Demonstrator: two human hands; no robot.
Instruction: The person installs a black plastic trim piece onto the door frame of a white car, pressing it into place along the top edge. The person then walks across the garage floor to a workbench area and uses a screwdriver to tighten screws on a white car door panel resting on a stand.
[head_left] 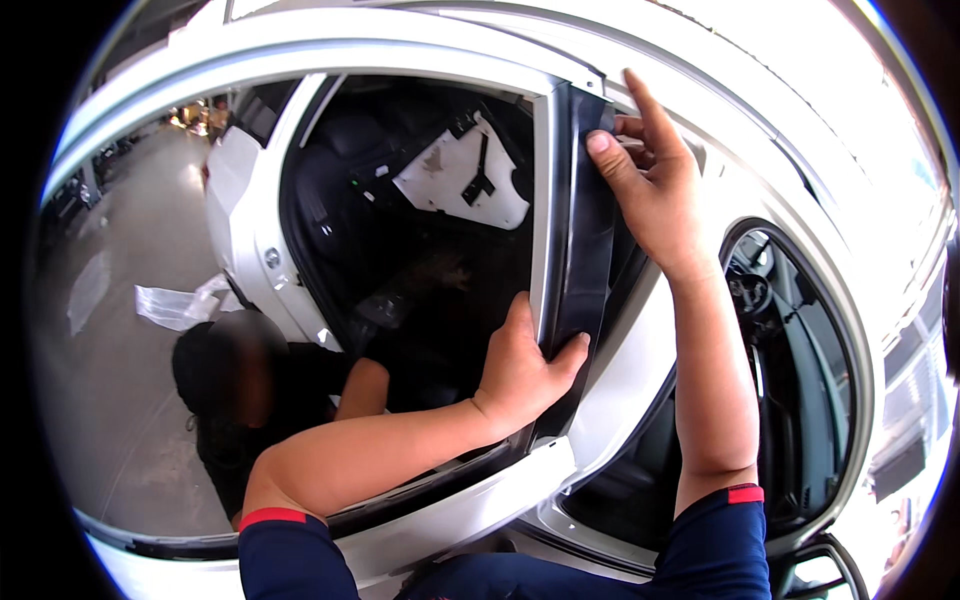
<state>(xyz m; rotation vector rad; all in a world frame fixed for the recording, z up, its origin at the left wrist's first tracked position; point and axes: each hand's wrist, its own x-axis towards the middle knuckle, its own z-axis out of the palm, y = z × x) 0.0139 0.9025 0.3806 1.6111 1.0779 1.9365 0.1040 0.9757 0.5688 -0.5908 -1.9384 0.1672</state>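
Observation:
A glossy black pillar trim strip [590, 240] runs upright along the edge of a white car door's window frame [543, 200]. Low on the strip, my left hand [515, 375] grips it, thumb along the window side and index finger lying across the black face. Near the top, my right hand [655, 190] has its thumb on the strip's edge. Its index finger points upward, while the other fingers curl at the strip's right side, partly hidden. The white door sill below the window [480, 500] passes under my left forearm.
At the left a person in dark clothes [225, 370] crouches by the car, one arm reaching inside. A white panel with black parts [470, 185] lies in the dark cabin. Clear plastic sheeting [180, 305] is on the floor. A steering wheel [750, 290] shows through the right-hand window.

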